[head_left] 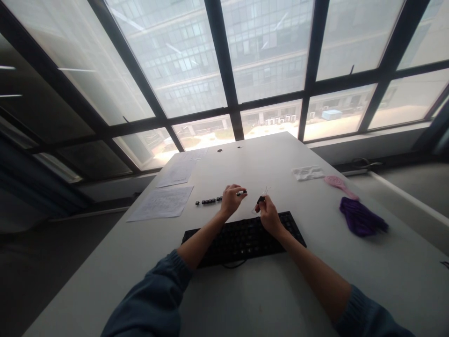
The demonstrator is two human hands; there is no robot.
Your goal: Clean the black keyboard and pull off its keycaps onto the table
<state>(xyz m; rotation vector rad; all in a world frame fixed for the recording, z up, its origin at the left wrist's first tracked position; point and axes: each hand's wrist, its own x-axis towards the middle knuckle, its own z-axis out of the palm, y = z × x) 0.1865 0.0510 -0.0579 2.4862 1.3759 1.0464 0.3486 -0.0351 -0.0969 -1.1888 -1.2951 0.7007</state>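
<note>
Holding wire tool (261, 200) near keyboard (242, 238)

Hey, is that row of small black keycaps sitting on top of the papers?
No, the keycaps lie on the white tabletop, to the right of the papers.

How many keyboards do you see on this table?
1: the black keyboard lies on the white table, beneath the person's forearms, which hide parts of it. No other is visible.
</note>
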